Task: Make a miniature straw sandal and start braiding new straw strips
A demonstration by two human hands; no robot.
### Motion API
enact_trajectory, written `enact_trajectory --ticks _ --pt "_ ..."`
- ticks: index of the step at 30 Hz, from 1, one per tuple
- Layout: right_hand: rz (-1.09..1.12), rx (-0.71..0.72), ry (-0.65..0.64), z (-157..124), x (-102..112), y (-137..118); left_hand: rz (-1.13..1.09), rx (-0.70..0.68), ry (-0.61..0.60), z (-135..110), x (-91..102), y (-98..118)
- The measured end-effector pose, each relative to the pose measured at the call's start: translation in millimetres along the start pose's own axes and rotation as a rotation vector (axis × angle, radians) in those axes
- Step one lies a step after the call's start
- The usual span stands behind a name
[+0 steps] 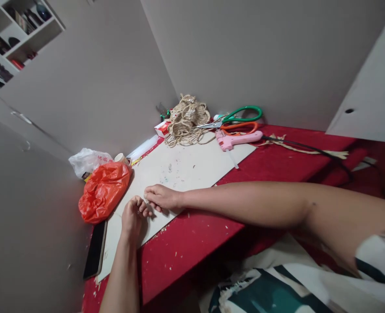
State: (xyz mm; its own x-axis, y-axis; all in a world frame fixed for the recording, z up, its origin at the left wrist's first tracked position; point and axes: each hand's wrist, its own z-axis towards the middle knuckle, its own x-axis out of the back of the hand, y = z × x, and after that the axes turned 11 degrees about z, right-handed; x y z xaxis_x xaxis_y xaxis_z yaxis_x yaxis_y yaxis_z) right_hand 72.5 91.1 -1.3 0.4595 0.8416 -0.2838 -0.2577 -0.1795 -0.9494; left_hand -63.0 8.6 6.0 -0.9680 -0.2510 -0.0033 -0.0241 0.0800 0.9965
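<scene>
The white board [195, 167] lies flat on the red-covered worktop [185, 248], directly beneath both hands, its long axis slanting from the lower left of the view up toward the right. The left hand [132, 217] comes in from below and the right hand [162, 198] from the right, so they meet over the board's nearer half, close to its front edge, with most of the bare surface stretching beyond them. Both hands have their fingers curled inward, fingertips turned toward each other; I cannot tell whether anything small is pinched between them, or whether they touch. The left hand is the nearer to the dark phone [95, 250] beside the board's lower end and to the orange bag [105, 191] along its left side. The right hand is the nearer to the pink glue gun [239, 139] at the board's far right corner, and to the heaped rope [187, 115] at the far end.
</scene>
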Motion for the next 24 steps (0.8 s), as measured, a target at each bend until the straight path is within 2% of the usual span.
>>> enact_trajectory --ticks 6,16,24 --pt "-0.029 -0.008 0.0 10 9 9 0.069 -0.053 0.023 2 -4.8 -6" --pt "-0.282 0.14 0.202 18 21 14 0.051 -0.034 0.188 3 -8.8 -7" --pt "-0.2 0.057 0.196 1 20 19 -0.043 -0.028 0.204 -2 -24.7 -17"
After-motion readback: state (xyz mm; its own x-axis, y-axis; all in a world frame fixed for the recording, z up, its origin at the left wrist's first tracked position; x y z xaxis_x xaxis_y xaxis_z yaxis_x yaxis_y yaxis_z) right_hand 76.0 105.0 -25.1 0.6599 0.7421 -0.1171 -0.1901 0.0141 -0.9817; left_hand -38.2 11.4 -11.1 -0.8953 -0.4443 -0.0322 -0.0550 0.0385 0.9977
